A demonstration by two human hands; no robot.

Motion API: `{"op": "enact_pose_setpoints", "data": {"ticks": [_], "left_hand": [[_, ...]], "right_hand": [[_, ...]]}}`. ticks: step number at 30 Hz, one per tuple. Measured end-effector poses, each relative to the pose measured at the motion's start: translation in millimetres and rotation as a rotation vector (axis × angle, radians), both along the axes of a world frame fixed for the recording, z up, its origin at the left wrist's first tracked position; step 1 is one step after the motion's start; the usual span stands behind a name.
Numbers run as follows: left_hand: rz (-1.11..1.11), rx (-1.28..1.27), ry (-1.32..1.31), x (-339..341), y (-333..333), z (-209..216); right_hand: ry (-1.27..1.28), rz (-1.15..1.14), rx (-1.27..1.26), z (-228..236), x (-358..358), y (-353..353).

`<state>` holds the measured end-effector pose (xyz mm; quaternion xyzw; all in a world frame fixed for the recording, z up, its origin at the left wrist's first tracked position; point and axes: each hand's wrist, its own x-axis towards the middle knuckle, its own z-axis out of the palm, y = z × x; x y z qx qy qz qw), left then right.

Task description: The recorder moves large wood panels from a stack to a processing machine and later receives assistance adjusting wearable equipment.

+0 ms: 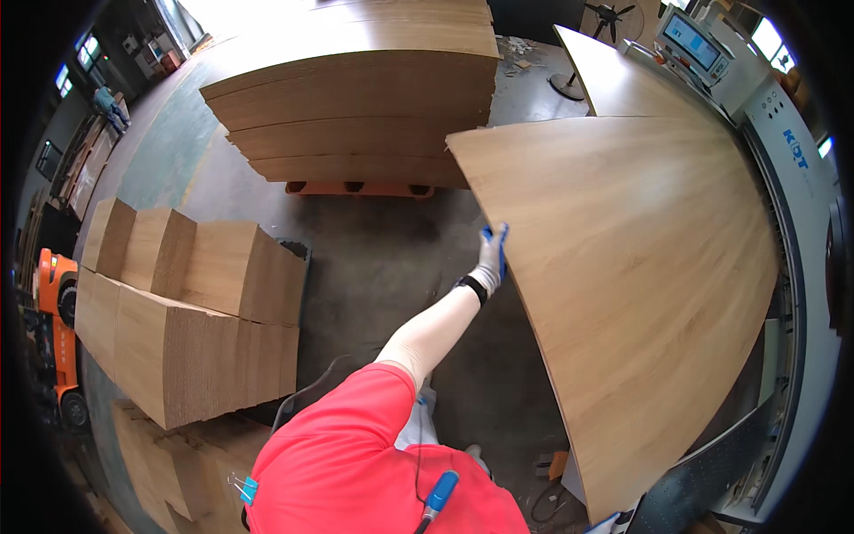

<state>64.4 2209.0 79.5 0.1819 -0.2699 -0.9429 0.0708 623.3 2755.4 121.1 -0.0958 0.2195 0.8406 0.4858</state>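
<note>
A large wood-grain panel (632,267) lies flat on my right, reaching up to the machine. My left hand (492,255), in a white glove with blue coating, grips the panel's left edge near its far end. A black band circles that wrist. At the bottom rim of the picture, my right hand (610,524) shows only in part, a bit of white and blue glove. It is closed at the panel's near corner; most of its fingers are hidden.
Another panel (623,76) lies beyond, beside a machine (783,151) with a screen (692,42). Tall panels (356,98) are stacked on an orange pallet (356,190) ahead. Stacks of narrower boards (200,356) stand left. An orange forklift (58,329) and a distant person (108,109) are farther left.
</note>
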Motion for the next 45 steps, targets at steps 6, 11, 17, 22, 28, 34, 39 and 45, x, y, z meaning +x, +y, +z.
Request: {"op": "enact_pose_setpoints", "data": {"ticks": [6, 11, 17, 22, 28, 34, 39, 45], "left_hand": [[-0.082, -0.493, -0.141, 61.2, 108.9, -8.3], [0.015, -0.496, -0.258, 45.6, 135.5, 9.6], [0.216, -0.444, -0.065, -35.5, 144.8, 1.8], [-0.347, -0.791, -0.184, -141.7, 74.8, -2.0], [-0.586, -0.87, -0.023, -108.3, 76.6, -26.4], [-0.375, -0.57, -0.313, -87.3, 150.4, -29.6], [-0.079, -0.903, -0.392, -164.7, 145.1, -4.9], [0.047, -1.162, -0.482, -297.8, 92.6, -33.4]], "right_hand": [[0.521, 0.867, 0.07, -91.6, -20.7, 58.2], [0.013, 0.749, 0.517, -94.1, -9.9, 52.2], [-1.36, 0.82, 0.952, -46.3, -97.4, 31.0], [-1.454, 0.843, 0.937, -65.9, -237.2, -47.4], [-1.411, 0.831, 1.09, -44.7, -273.6, -91.9], [-1.466, 0.839, 0.787, -51.4, -307.9, -166.4], [-1.344, 0.863, 0.687, -38.2, -362.8, -231.9], [-1.377, 1.188, 0.946, -42.3, -438.2, -274.7]]}}
